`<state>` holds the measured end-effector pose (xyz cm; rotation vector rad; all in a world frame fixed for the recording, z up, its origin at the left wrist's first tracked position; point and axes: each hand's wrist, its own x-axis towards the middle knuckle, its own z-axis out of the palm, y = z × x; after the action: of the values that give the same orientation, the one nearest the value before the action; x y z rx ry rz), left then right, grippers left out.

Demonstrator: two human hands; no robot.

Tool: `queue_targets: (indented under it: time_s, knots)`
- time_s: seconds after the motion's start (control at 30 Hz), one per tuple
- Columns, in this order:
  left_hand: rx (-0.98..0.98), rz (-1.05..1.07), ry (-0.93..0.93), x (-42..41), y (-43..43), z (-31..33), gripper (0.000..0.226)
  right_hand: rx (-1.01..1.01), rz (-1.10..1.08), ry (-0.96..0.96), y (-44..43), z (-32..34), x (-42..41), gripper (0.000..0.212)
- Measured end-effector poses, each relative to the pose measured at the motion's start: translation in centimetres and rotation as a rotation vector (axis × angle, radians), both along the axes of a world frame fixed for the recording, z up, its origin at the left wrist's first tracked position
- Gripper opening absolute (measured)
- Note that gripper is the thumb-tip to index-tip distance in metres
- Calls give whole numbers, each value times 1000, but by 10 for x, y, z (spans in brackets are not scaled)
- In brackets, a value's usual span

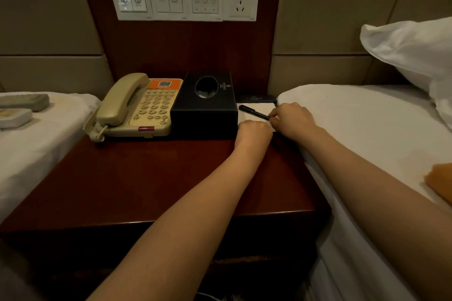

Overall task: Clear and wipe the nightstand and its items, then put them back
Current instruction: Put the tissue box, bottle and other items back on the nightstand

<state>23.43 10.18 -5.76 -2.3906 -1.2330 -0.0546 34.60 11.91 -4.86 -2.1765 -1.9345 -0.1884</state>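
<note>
Black plastic sits between the fingertips of my right hand (292,117): I pinch the near right end of the pen (253,112), which lies slantwise across the white notepad (258,107). My left hand (254,129) is just beside it, knuckles up and fingers curled under at the pad's near edge; I cannot tell whether they hold the pad or only rest there. The notepad sits at the far right of the dark wooden nightstand (146,178), touching the black tissue box (204,105) on its left. Left again stands the beige telephone (137,107). On the left bed (36,149) lie two remotes (24,101). On the right bed are a pillow (411,51) and, nearer, an orange cloth (440,183).
</note>
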Motion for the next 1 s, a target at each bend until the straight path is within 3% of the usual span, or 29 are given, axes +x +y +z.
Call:
queue_targets:
  time_s: [0.13, 0.27, 0.47, 0.77, 1.0]
  knots:
    - [-36, -9, -52, -3, -4, -1, 29, -23, -10, 46, -2, 1, 1, 31]
    - [-50, -18, -153, -16, -13, -3, 36, 11, -10, 224, -10, 4, -2, 43]
    - [5, -141, -31, -52, -38, 9, 50, 135, 31, 456, -41, 10, -18, 34]
    - [48, 63, -114, -143, -68, 62, 46, 257, 91, 693, -82, 39, -94, 29]
    - [15, 309, -192, -234, -88, 83, 41, 235, 247, 699, -88, 71, -199, 22]
